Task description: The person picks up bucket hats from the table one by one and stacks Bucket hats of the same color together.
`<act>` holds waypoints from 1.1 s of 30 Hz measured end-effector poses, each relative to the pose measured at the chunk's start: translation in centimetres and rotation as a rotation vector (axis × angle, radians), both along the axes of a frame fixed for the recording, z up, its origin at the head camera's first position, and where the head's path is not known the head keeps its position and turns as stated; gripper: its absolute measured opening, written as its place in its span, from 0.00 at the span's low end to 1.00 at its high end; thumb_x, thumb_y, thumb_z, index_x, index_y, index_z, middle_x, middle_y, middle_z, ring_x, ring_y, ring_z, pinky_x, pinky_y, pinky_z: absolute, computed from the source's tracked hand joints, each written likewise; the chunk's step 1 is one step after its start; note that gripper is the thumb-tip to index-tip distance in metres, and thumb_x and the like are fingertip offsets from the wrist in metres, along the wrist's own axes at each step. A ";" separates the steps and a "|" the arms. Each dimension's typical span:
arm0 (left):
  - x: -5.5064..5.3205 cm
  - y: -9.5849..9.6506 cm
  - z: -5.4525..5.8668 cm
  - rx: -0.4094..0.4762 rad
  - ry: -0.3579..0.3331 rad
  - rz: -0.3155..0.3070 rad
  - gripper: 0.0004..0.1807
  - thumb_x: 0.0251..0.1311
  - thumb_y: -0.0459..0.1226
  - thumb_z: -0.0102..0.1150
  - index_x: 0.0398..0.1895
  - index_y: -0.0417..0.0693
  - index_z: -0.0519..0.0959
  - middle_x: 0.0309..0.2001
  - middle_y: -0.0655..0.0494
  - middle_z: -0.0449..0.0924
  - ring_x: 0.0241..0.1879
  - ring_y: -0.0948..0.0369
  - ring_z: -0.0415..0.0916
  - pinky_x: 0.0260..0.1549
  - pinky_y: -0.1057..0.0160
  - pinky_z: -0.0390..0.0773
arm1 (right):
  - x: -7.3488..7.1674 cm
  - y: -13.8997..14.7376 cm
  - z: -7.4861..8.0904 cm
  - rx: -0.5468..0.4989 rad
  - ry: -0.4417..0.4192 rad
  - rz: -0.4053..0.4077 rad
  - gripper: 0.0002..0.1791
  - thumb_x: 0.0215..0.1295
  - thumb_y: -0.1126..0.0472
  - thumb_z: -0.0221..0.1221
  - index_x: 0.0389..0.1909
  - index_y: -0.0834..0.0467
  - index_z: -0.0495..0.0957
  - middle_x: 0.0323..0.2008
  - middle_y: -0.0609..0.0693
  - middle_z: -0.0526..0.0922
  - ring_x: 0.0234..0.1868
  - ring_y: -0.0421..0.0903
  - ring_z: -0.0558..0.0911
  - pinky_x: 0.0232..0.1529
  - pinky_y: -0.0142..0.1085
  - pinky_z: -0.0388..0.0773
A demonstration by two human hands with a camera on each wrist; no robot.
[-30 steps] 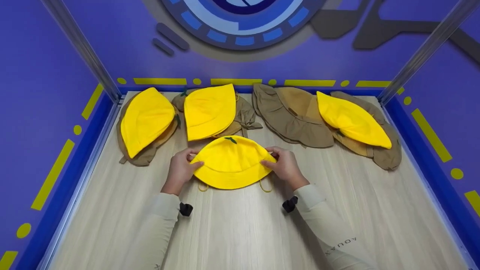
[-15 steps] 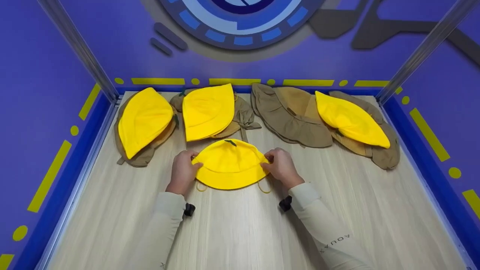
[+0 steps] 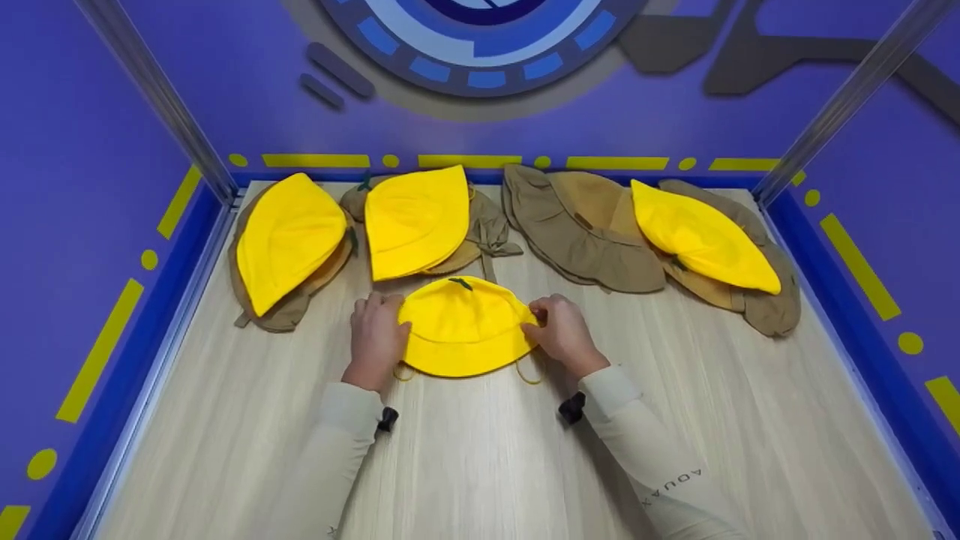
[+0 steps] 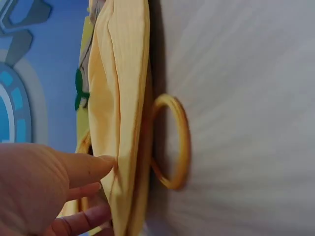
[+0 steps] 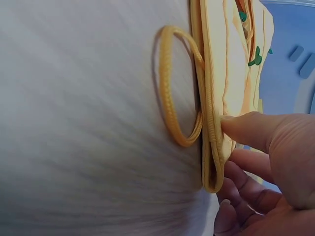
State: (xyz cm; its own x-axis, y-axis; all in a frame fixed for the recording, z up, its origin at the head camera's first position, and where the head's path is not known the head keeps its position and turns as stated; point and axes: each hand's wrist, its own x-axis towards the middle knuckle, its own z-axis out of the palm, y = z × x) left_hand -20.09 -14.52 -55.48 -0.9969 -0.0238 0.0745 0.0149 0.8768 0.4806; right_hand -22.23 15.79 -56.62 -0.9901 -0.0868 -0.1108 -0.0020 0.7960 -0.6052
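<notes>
A yellow bucket hat (image 3: 461, 330) with a small green leaf (image 3: 460, 283) at its crown lies flattened on the table, brim towards me. My left hand (image 3: 377, 336) grips its left end, and in the left wrist view the thumb (image 4: 93, 167) presses the front while the fingers go behind. At the other end, my right hand (image 3: 562, 334) pinches the hat's corner between thumb (image 5: 248, 129) and fingers. A yellow cord loop (image 5: 168, 88) sticks out below the brim near the right hand, and another cord loop (image 4: 182, 137) shows near the left.
Along the back lie several brown hats (image 3: 551, 232) with neck flaps. Yellow hats rest on some of them: one on the left (image 3: 292, 240), one in the middle (image 3: 418, 221) and one on the right (image 3: 705, 236). Blue walls (image 3: 480, 135) enclose the wooden table (image 3: 480, 465).
The held hat has come slightly towards me, and its ends have drawn inward. My left hand has shifted right, further onto its end. The right hand has moved little. The other hats stay put.
</notes>
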 end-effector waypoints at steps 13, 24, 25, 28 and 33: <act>-0.4 8.2 -0.1 -0.243 -0.045 -0.514 0.31 0.73 0.53 0.56 0.75 0.57 0.69 0.77 0.43 0.62 0.77 0.42 0.55 0.75 0.40 0.57 | -0.4 2.2 1.3 -0.035 0.199 0.090 0.29 0.63 0.54 0.71 0.65 0.57 0.78 0.61 0.57 0.79 0.62 0.56 0.77 0.68 0.52 0.74; -0.6 8.4 -0.6 -0.287 -0.364 -0.477 0.37 0.77 0.61 0.40 0.84 0.68 0.46 0.85 0.49 0.36 0.83 0.39 0.31 0.77 0.33 0.39 | -1.7 6.9 1.8 0.011 0.343 0.087 0.26 0.63 0.57 0.71 0.61 0.59 0.80 0.60 0.59 0.79 0.63 0.58 0.77 0.66 0.55 0.74; -0.6 8.4 -0.6 -0.282 -0.367 -0.479 0.38 0.76 0.61 0.40 0.84 0.67 0.45 0.85 0.49 0.35 0.83 0.39 0.30 0.77 0.33 0.38 | -1.9 7.4 1.9 0.011 0.342 0.080 0.26 0.63 0.57 0.71 0.61 0.60 0.80 0.61 0.59 0.78 0.63 0.59 0.76 0.66 0.56 0.74; -0.8 8.4 -0.8 -0.276 -0.378 -0.476 0.39 0.76 0.61 0.40 0.84 0.67 0.44 0.85 0.51 0.34 0.83 0.40 0.29 0.77 0.33 0.37 | -2.2 8.9 2.4 0.009 0.321 0.054 0.26 0.64 0.57 0.69 0.62 0.59 0.80 0.63 0.59 0.77 0.65 0.59 0.74 0.68 0.57 0.71; -0.7 8.3 -1.1 -0.266 -0.375 -0.467 0.38 0.76 0.61 0.41 0.84 0.67 0.45 0.85 0.51 0.34 0.83 0.40 0.28 0.77 0.33 0.36 | -2.9 11.6 3.5 0.045 0.306 0.007 0.28 0.66 0.57 0.68 0.65 0.59 0.77 0.66 0.60 0.74 0.68 0.61 0.70 0.71 0.60 0.65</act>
